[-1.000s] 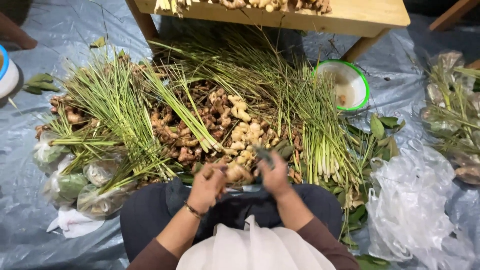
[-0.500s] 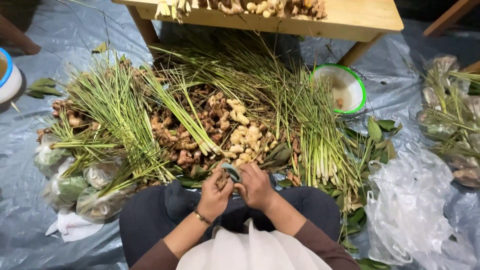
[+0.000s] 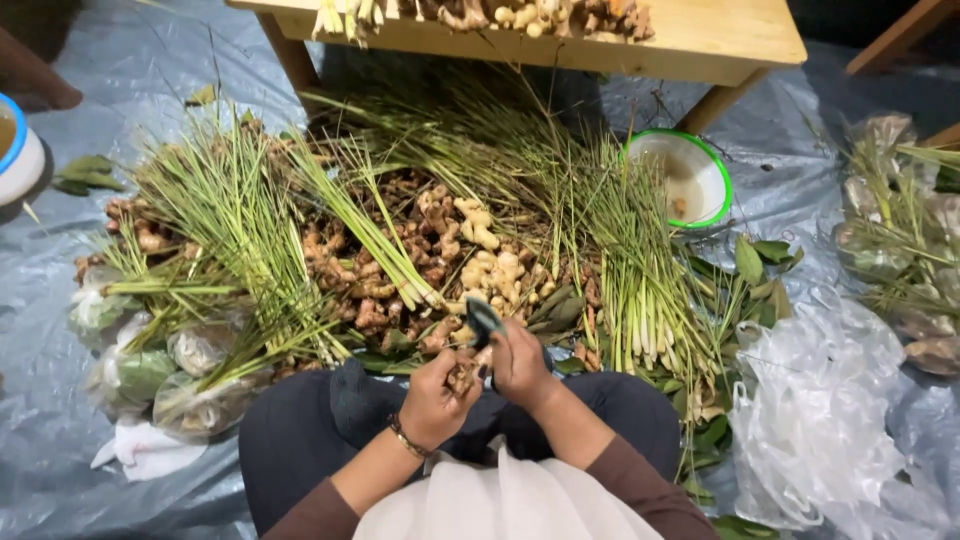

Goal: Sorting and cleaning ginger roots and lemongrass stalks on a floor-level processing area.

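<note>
On your far left, bagged bundles (image 3: 150,375) of greens lie packed beside loose lemongrass stalks (image 3: 230,215). Your left hand (image 3: 437,397) is curled around 1 ginger piece (image 3: 462,376) over your lap. Your right hand (image 3: 518,362) is closed on a dark-handled tool (image 3: 482,320) touching that root. Beyond lies the ginger pile (image 3: 440,255), seemingly mostly unworked, so much looks left. A green-rimmed bowl (image 3: 722,180) and empty plastic bags (image 3: 820,420) sit right.
</note>
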